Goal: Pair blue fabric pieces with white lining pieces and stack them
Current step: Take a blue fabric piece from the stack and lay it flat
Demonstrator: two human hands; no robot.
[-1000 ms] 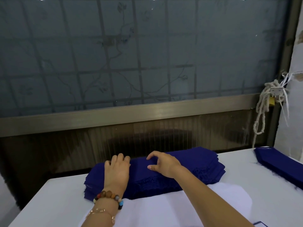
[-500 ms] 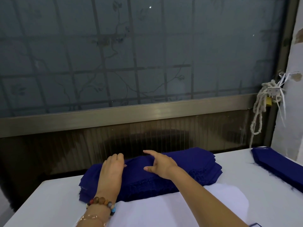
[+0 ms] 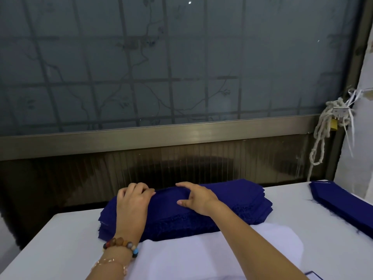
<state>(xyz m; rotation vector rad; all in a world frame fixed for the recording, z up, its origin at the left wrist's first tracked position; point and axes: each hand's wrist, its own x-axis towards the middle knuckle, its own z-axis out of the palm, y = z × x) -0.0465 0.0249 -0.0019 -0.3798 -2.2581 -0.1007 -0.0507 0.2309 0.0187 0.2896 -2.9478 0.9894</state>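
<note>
Blue fabric pieces (image 3: 232, 201) stacked on table (image 3: 60, 239), near edge touching white lining pieces (image 3: 191, 253) in front. Left hand (image 3: 133, 201) on stack top, fingers bent over far edge; grip impossible to tell. Right hand (image 3: 198, 198) beside it, thumb and forefinger spread wide, pressing top piece. Two blue stacks counted, second blue stack (image 3: 343, 201) at right; one white pile.

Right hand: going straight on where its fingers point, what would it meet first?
Probably the left hand, on the same stack of dark blue fabric pieces; depth is unclear.
</note>
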